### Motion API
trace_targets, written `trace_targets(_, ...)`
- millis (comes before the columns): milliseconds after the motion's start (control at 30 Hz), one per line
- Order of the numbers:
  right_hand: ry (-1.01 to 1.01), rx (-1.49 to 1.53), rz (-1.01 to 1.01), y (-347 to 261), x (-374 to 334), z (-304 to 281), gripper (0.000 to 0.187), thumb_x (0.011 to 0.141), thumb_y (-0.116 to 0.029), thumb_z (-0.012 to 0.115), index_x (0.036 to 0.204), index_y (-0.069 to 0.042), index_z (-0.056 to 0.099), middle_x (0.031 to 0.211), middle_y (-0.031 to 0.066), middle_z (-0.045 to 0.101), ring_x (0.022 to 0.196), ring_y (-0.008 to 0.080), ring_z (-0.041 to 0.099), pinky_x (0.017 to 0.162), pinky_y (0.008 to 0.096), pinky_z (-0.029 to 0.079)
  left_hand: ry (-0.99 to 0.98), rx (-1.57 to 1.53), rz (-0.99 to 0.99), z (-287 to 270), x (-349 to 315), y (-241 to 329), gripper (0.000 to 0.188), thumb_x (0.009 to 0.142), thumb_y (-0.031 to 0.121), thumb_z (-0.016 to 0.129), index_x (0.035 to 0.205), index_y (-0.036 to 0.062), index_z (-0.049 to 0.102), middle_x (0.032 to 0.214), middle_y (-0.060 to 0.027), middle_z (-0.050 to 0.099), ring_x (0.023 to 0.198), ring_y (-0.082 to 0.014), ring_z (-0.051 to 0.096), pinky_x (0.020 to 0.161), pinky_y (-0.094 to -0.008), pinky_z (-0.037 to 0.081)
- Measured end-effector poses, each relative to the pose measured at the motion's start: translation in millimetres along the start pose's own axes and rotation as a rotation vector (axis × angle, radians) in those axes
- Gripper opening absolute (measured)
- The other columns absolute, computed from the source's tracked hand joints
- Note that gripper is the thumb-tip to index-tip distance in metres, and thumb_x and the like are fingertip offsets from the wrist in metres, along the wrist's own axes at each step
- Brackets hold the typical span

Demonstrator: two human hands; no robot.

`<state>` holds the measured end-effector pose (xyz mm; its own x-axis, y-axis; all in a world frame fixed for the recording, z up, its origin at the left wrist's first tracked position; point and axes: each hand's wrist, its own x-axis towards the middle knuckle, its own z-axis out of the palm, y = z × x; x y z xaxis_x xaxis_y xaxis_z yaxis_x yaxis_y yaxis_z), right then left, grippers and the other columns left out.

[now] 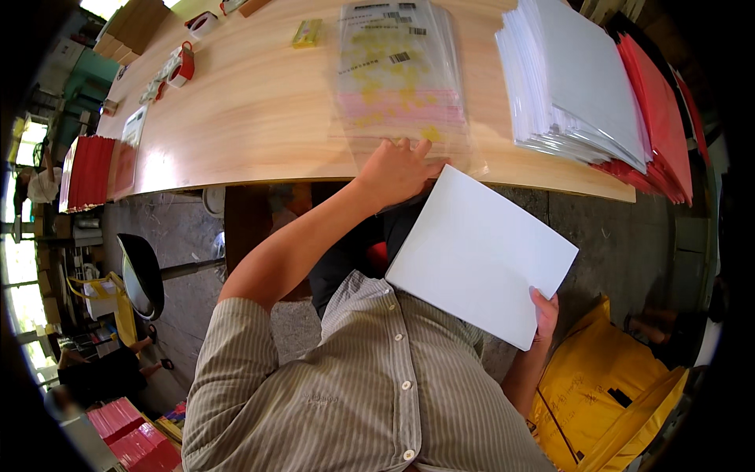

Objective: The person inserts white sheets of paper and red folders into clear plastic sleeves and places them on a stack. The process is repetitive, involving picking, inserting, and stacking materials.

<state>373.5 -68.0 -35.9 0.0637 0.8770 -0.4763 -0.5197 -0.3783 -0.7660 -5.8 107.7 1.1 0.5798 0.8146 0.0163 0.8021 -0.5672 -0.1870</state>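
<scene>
On the table lies a stack of clear plastic mailing bags [397,75] with pink and yellow print and barcode labels. My left hand [399,171] is at its near edge, fingers bent and closed on the plastic; the fingertips are partly hidden. A flat white rectangular pack [484,256], like a thick board or book, is tilted in front of my body. My right hand [544,313] grips its lower right edge, thumb on top and the other fingers underneath. The pack's far corner comes close to my left hand.
A tall stack of white packs in clear film [582,71] stands at the right table edge, beside red packs [653,118]. Tape rolls [182,67] and a small yellow packet [307,33] lie farther off. A yellow sack [605,385] sits on the right, a stool [141,275] left.
</scene>
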Motion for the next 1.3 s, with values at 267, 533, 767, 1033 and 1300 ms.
trace_targets(267, 0.076, -0.082, -0.028, 2, 2, -6, 0.05, 0.081, -0.006, 0.075, 0.127, 0.005, 0.058, 0.114, 0.0144, 0.068, 0.1, 0.0254, 0.067, 0.089, 0.0365, 0.052, 0.264, -0.157, -0.027, 25, -22, -8, 0.04, 0.078, 0.013, 0.068, 0.118, 0.0083, 0.062, 0.123, -0.0025, 0.061, 0.107, -0.0226, 0.058, 0.083, -0.0386, 0.054)
trace_targets(533, 0.015, -0.138, -0.013, -5, 3, -3, 0.048, 0.082, -0.008, 0.072, 0.127, 0.004, 0.057, 0.115, 0.0136, 0.068, 0.1, 0.0255, 0.067, 0.089, 0.0371, 0.053, 0.349, -0.261, -0.02, 31, -28, -11, 0.02, 0.078, 0.01, 0.064, 0.097, 0.0045, 0.068, 0.114, -0.0048, 0.068, 0.099, -0.022, 0.062, 0.082, -0.0376, 0.055)
trace_targets(767, -0.002, -0.119, 0.017, -5, 7, 6, 0.048, 0.081, -0.007, 0.073, 0.125, 0.005, 0.058, 0.112, 0.0144, 0.069, 0.097, 0.0252, 0.068, 0.086, 0.0366, 0.054, 0.379, -0.324, -0.042, 27, -26, -12, 0.011, 0.076, 0.006, 0.066, 0.087, 0.0037, 0.067, 0.104, -0.0012, 0.068, 0.089, -0.0206, 0.063, 0.071, -0.0348, 0.057)
trace_targets(1033, -0.035, -0.095, 0.025, -8, 11, 17, 0.046, 0.082, -0.006, 0.072, 0.125, 0.004, 0.059, 0.11, 0.0142, 0.07, 0.094, 0.0248, 0.069, 0.085, 0.0365, 0.055, 0.357, -0.222, -0.031, 32, -25, -14, 0.003, 0.079, 0.007, 0.064, 0.079, 0.0043, 0.066, 0.107, -0.001, 0.07, 0.087, -0.021, 0.064, 0.068, -0.0356, 0.058)
trace_targets(1300, 0.06, -0.088, 0.016, -14, 4, 29, 0.044, 0.08, -0.006, 0.074, 0.12, 0.006, 0.061, 0.105, 0.0144, 0.07, 0.09, 0.0242, 0.069, 0.082, 0.035, 0.054, 0.312, -0.418, -0.122, 25, -21, -21, 0.01, 0.084, 0.01, 0.063, 0.086, 0.0041, 0.071, 0.099, -0.0043, 0.073, 0.083, -0.0254, 0.068, 0.069, -0.0389, 0.057)
